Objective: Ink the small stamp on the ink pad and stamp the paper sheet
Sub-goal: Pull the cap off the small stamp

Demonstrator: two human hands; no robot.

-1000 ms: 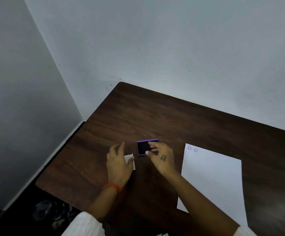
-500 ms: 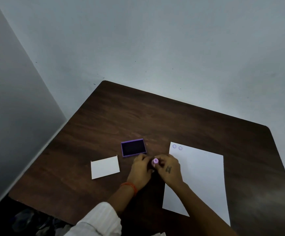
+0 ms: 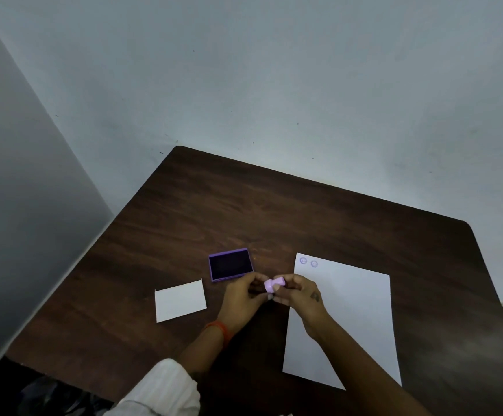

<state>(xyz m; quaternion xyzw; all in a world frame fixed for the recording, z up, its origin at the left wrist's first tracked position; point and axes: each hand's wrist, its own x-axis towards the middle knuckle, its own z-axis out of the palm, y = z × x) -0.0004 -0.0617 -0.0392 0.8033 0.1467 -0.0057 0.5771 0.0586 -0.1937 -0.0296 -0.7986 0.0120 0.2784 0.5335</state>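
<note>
A small pale purple stamp (image 3: pixel 272 284) is held between both hands just above the table, lying sideways. My left hand (image 3: pixel 242 298) grips one end of it and my right hand (image 3: pixel 300 295) grips the other. The open purple ink pad (image 3: pixel 230 264) with its dark inked face lies just beyond the left hand. The white paper sheet (image 3: pixel 352 313) lies to the right, partly under my right forearm, with two small round purple prints (image 3: pixel 308 262) near its far left corner.
A small white card (image 3: pixel 180 301) lies left of the hands. The dark wooden table (image 3: pixel 244 211) stands against pale walls at the far and left sides. Its left edge drops to a dark floor with clutter (image 3: pixel 43 394).
Both hands left the ink pad and card and came together near the paper's left edge, holding the stamp. The view shifted, so the card now shows fully.
</note>
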